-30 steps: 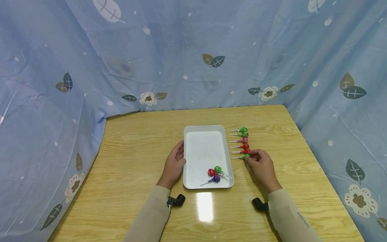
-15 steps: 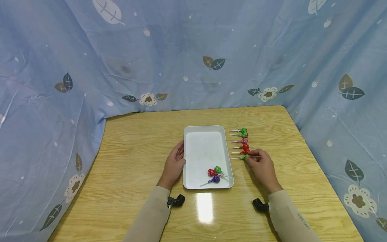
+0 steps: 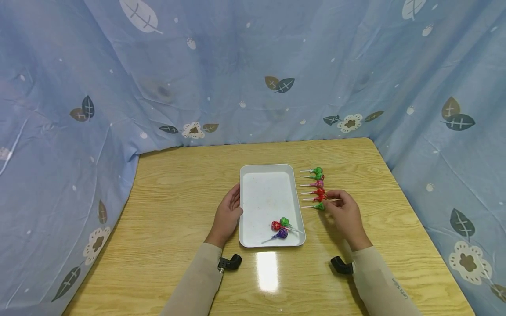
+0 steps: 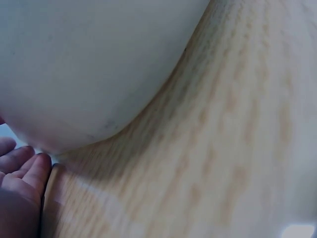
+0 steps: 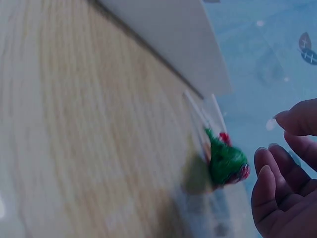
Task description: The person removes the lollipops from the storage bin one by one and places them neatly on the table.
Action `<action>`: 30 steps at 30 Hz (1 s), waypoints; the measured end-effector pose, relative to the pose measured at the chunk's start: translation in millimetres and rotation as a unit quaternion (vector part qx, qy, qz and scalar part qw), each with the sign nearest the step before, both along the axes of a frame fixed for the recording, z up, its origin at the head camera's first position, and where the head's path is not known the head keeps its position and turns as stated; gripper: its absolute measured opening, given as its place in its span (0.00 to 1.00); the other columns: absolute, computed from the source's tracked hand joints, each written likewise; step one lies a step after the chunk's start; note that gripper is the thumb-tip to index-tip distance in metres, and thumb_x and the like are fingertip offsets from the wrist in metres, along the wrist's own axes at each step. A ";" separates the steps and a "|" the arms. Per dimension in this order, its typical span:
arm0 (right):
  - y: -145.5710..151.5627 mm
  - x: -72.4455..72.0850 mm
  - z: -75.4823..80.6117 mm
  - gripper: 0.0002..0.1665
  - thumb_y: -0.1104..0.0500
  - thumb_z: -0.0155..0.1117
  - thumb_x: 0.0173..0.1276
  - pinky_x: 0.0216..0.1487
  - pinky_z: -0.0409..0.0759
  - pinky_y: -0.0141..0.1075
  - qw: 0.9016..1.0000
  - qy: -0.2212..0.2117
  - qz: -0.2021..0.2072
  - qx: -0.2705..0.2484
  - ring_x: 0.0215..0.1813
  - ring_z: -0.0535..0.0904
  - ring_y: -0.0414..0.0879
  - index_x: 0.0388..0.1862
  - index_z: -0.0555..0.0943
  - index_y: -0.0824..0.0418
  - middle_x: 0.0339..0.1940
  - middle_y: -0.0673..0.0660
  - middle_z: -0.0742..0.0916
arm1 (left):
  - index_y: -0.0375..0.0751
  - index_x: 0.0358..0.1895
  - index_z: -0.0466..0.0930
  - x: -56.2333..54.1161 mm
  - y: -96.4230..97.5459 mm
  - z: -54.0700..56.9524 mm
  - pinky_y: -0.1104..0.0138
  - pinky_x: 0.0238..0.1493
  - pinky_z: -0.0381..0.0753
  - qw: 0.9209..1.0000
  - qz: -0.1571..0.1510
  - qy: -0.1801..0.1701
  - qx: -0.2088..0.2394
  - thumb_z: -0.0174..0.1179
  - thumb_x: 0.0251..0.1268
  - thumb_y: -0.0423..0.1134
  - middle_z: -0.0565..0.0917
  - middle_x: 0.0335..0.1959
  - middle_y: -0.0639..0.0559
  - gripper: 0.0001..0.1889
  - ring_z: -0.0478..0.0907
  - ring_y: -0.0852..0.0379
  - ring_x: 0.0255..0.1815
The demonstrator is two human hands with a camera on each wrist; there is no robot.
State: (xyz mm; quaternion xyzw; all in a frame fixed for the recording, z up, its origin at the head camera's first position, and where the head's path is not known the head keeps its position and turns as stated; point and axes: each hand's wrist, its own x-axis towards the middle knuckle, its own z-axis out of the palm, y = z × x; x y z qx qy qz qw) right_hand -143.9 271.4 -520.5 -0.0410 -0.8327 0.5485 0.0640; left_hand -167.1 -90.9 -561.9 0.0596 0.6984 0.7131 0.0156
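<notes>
In the head view, a green lollipop (image 3: 319, 206) lies on the wooden table (image 3: 182, 197), nearest the person in a column of six, its round head just left of the right hand's fingertips and its white stick running left toward the white tray (image 3: 265, 188). Its long axis therefore runs crosswise, head toward the right hand (image 3: 345, 215), which is far nearer to it than the left hand (image 3: 229, 213). A red lollipop (image 3: 322, 198) sits just beyond, its head also close to those fingertips. The left hand rests along the tray's left side, fingers extended. Inside the tray, at its near right part, lie a red-wrapped lollipop (image 3: 275, 225), a green-wrapped lollipop (image 3: 284, 222) and a purple lollipop (image 3: 282, 233).

In the left wrist view, the tray's pale outer wall fills the upper left. The left hand's fingers are nearly straight and grip nothing; their tips reach the wall's lower edge, though the contact itself is hard to make out.

In the right wrist view, the green lollipop's head stands a little apart from the right hand. The fingers are loosely bent with thumb and fingertips separated, and nothing is held between them.
</notes>
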 end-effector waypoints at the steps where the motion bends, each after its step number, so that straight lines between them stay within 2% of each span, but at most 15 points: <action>1: -1.9 -0.2 1.8 0.18 0.62 0.70 0.80 0.36 0.83 0.30 1.000 0.003 0.002 -0.004 0.45 0.80 0.46 0.61 0.82 0.70 0.56 0.66 0.85 | 0.35 0.86 0.59 -0.1 0.1 0.0 0.68 0.77 0.67 1.000 0.000 0.000 -0.001 0.45 0.65 0.18 0.66 0.83 0.41 0.42 0.64 0.50 0.82; 9: -21.0 -1.5 11.3 0.17 0.65 0.72 0.77 0.44 0.80 0.26 0.998 0.025 0.050 -0.008 0.46 0.82 0.48 0.59 0.83 0.71 0.52 0.66 0.87 | 0.35 0.86 0.59 -0.5 0.4 0.8 0.68 0.77 0.67 1.000 0.002 -0.002 -0.002 0.45 0.65 0.18 0.66 0.83 0.40 0.42 0.64 0.50 0.82; 17: -42.2 -0.2 18.3 0.14 0.67 0.71 0.76 0.47 0.82 0.33 0.993 0.021 0.112 0.007 0.48 0.82 0.53 0.58 0.84 0.70 0.50 0.62 0.88 | 0.35 0.86 0.59 0.1 0.8 1.3 0.68 0.77 0.67 1.000 0.001 -0.006 0.001 0.45 0.65 0.18 0.65 0.84 0.40 0.42 0.64 0.50 0.82; 25: -62.6 3.2 23.0 0.18 0.68 0.74 0.73 0.49 0.85 0.38 0.982 0.017 0.185 0.021 0.47 0.82 0.52 0.59 0.84 0.69 0.52 0.59 0.87 | 0.35 0.86 0.59 0.1 1.1 0.5 0.66 0.78 0.67 1.000 0.002 -0.002 0.001 0.46 0.66 0.18 0.65 0.84 0.40 0.41 0.64 0.49 0.82; 30: -73.3 4.5 24.2 0.17 0.69 0.74 0.72 0.48 0.86 0.39 0.974 0.025 0.223 0.015 0.46 0.83 0.50 0.58 0.84 0.69 0.52 0.63 0.87 | 0.34 0.86 0.59 0.1 1.1 0.0 0.62 0.79 0.67 1.000 0.002 0.003 0.003 0.45 0.65 0.18 0.65 0.84 0.38 0.42 0.64 0.46 0.83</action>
